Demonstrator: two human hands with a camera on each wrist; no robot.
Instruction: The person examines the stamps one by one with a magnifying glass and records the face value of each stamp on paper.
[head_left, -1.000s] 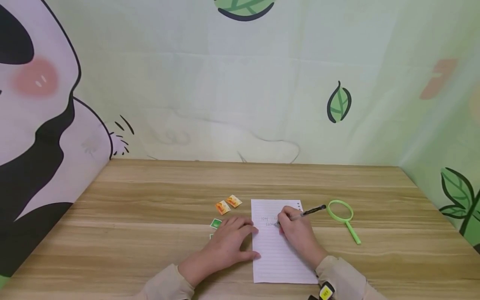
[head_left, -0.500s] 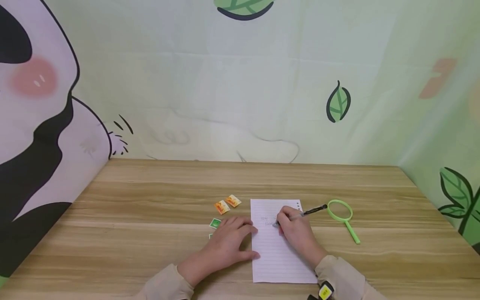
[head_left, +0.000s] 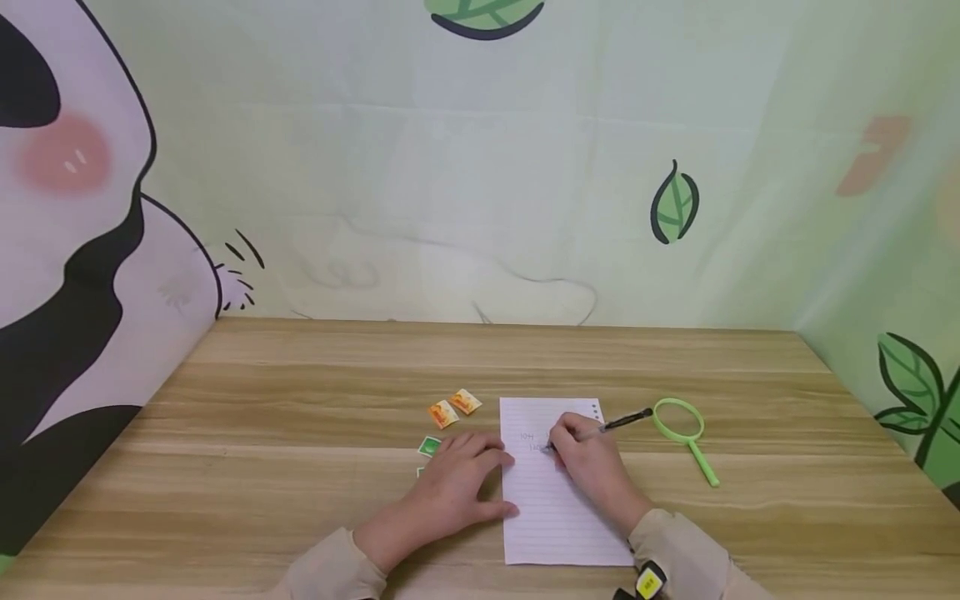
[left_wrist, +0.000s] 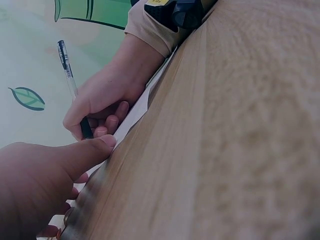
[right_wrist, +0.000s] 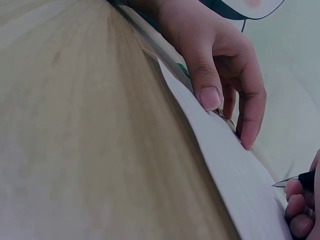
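A lined sheet of paper (head_left: 551,517) lies on the wooden table, with short handwritten marks near its top. My right hand (head_left: 592,462) rests on the sheet and pinches a pen (head_left: 628,419), black at the upper end with a clear barrel. In the right wrist view the pen's tip (right_wrist: 280,185) points down at the paper. My left hand (head_left: 461,492) lies at the sheet's left edge, thumb and fingertips touching it, the fingers spread and relaxed. The left wrist view shows the thumb (left_wrist: 95,150) pressing the paper's edge.
A green magnifying glass (head_left: 696,443) lies right of the paper, close to the pen's upper end. Two orange-and-white small cards (head_left: 453,408) lie beyond my left hand. A green-and-white card (head_left: 430,447) shows beside its fingers, another partly hidden. A printed cloth wall (head_left: 420,200) stands behind the table.
My right hand with the pen has shifted slightly left along the written line. The left hand stays at the paper's edge. The whole head view has drifted a little.
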